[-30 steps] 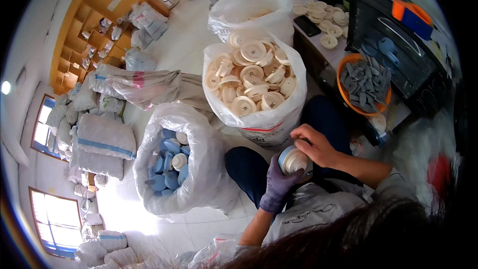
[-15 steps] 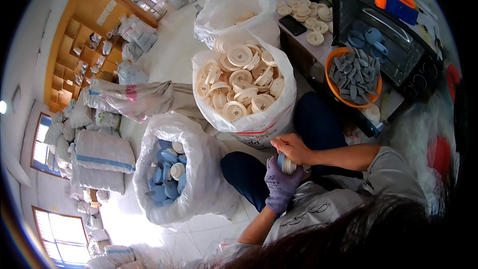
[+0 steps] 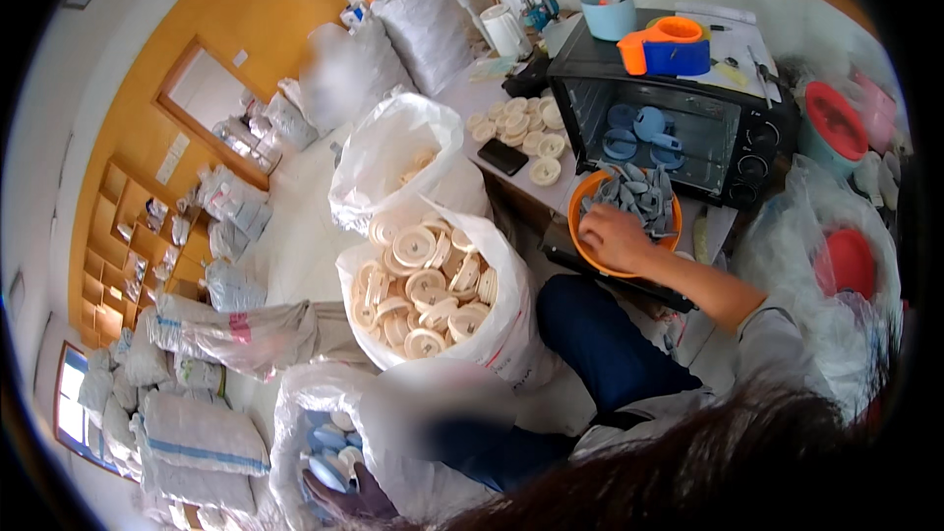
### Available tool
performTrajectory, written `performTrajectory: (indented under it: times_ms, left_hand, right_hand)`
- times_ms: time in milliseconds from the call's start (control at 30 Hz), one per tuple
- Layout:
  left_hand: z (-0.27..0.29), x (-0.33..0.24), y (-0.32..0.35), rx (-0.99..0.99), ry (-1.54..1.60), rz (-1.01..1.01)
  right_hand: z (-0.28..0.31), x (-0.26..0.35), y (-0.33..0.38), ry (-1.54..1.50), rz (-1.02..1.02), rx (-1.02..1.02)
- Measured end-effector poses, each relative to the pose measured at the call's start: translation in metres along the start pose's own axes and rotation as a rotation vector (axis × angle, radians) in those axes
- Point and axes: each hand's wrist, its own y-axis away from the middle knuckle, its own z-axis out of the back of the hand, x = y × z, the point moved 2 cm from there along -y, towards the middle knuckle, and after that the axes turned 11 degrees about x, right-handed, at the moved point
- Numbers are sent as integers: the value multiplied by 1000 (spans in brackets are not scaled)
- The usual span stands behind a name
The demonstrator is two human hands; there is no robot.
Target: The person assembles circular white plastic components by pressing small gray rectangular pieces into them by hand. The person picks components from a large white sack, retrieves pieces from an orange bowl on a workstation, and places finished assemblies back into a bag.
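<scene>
My left hand (image 3: 356, 498), in a dark purple glove, reaches into a white plastic bag (image 3: 293, 413) at the lower left. Its fingers are spread beside a blue disc (image 3: 327, 472), among more blue discs and some white ones. My bare right hand (image 3: 615, 239) dips into an orange bowl (image 3: 673, 239) of grey flat plastic pieces (image 3: 637, 192). Its fingers are curled down at the near left side of the pile; the fingertips are partly hidden, so I cannot make out what they pinch.
Between my arms stands a bag of cream plastic wheels (image 3: 425, 285), with another white bag (image 3: 393, 152) behind it. An open black toaster oven (image 3: 678, 108) holds blue parts. Beside it lie cream discs (image 3: 521, 123) and a phone (image 3: 502, 156). Stacked sacks (image 3: 202, 433) stand left.
My hands have parted from the blue and white disc they held together. The left went down-left into the bag, the right up to the orange bowl. The view has shifted too.
</scene>
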Motion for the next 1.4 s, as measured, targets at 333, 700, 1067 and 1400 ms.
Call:
performTrajectory:
  times_ms: [333,700,1067,1400]
  left_hand:
    - [-63,18,23,438,-89,-38]
    - [-87,23,27,622,-80,25]
    - [-113,-72,13,824,1170,591]
    - [-55,-26,34,266,1041,611]
  right_hand:
    - [4,-78,-38,363,188,376]
    - [77,-221,-51,370,-662,97]
    - [48,48,14,104,384,51]
    - [-19,152,79,-775,164,702]
